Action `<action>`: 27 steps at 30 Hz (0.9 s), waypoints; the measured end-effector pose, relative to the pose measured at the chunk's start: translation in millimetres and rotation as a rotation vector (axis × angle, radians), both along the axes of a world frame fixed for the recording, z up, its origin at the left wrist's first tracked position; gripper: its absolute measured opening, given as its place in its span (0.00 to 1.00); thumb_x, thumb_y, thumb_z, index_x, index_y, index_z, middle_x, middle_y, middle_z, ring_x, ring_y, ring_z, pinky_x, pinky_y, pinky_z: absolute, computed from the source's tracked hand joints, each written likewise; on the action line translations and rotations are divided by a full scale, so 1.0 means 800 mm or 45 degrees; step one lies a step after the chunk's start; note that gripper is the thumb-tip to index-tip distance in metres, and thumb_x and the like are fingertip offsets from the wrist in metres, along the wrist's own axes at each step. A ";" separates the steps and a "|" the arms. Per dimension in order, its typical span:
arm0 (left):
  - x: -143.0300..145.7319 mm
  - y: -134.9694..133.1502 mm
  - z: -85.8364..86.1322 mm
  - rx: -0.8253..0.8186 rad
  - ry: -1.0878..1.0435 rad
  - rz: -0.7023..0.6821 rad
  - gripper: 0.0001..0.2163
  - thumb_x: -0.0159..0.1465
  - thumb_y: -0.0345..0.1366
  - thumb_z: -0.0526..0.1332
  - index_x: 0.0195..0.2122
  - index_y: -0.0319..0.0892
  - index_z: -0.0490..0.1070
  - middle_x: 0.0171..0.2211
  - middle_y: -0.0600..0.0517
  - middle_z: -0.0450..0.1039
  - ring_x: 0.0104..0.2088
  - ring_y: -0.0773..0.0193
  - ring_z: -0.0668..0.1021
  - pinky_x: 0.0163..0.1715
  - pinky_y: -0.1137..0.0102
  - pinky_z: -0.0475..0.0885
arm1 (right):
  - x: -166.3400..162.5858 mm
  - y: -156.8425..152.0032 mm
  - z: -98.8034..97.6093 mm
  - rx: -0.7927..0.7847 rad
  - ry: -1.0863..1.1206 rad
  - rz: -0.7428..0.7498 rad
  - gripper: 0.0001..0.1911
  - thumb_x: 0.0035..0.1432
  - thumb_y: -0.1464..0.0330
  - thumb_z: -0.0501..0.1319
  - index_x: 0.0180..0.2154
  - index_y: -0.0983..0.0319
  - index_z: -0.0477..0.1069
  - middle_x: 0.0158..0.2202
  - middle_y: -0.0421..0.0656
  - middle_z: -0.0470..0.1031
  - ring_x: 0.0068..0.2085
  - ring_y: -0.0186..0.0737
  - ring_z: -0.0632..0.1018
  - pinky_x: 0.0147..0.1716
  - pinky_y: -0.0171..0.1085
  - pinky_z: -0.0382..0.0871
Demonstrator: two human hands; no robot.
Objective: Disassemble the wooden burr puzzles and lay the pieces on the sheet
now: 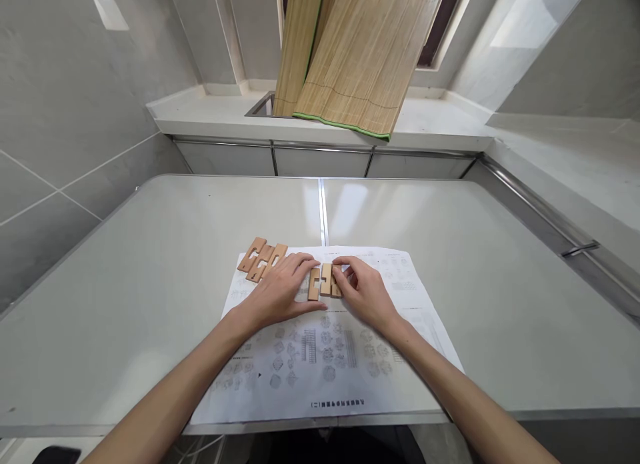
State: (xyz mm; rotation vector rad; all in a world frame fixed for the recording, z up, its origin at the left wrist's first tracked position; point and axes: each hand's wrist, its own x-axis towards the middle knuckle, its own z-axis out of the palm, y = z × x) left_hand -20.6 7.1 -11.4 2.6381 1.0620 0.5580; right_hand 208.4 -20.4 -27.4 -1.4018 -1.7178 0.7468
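We see both hands on a printed instruction sheet [320, 357] that lies on a pale grey table [150, 264]. Between them sit three short wooden pieces [325, 281], side by side and touching, their long axes running from 6 toward 12 o'clock, roughly straight away from us. The left hand [280, 291] lies palm down at 9 o'clock of this group, fingers spread and loosely flat, the fingertips [307, 267] touching the leftmost piece; it grips nothing that we can make out. The right hand [365, 291] comes in from 3 o'clock with fingers curled, pinching the rightmost piece at its top end.

At about 10 o'clock from the group, partly under the left hand, lie more notched wooden pieces [260, 257], packed side by side; their long axes tilt toward 1 o'clock. They rest half on the sheet's corner and half on the table.

Far off at 12 o'clock, rolled bamboo mats [345, 57] lean over a white ledge [210, 114] against the tiled wall.
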 end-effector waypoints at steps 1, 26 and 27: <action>0.000 0.000 -0.001 0.006 -0.006 -0.003 0.34 0.62 0.57 0.70 0.65 0.48 0.64 0.61 0.41 0.71 0.58 0.43 0.76 0.54 0.51 0.76 | -0.001 -0.001 0.000 -0.003 0.016 0.021 0.13 0.72 0.59 0.56 0.47 0.58 0.75 0.40 0.45 0.80 0.31 0.42 0.77 0.32 0.42 0.72; -0.008 0.005 0.014 -0.001 0.040 -0.024 0.17 0.69 0.43 0.63 0.59 0.51 0.71 0.54 0.47 0.76 0.52 0.50 0.78 0.48 0.58 0.74 | -0.004 -0.005 0.004 0.030 0.090 0.056 0.09 0.68 0.69 0.54 0.44 0.58 0.72 0.35 0.42 0.78 0.31 0.40 0.75 0.32 0.39 0.69; -0.010 0.006 0.016 0.035 0.060 -0.021 0.16 0.68 0.41 0.63 0.57 0.52 0.73 0.54 0.47 0.76 0.52 0.50 0.78 0.48 0.57 0.73 | -0.004 -0.006 0.004 0.035 0.087 0.060 0.09 0.68 0.69 0.54 0.44 0.58 0.72 0.36 0.42 0.78 0.31 0.40 0.75 0.31 0.39 0.69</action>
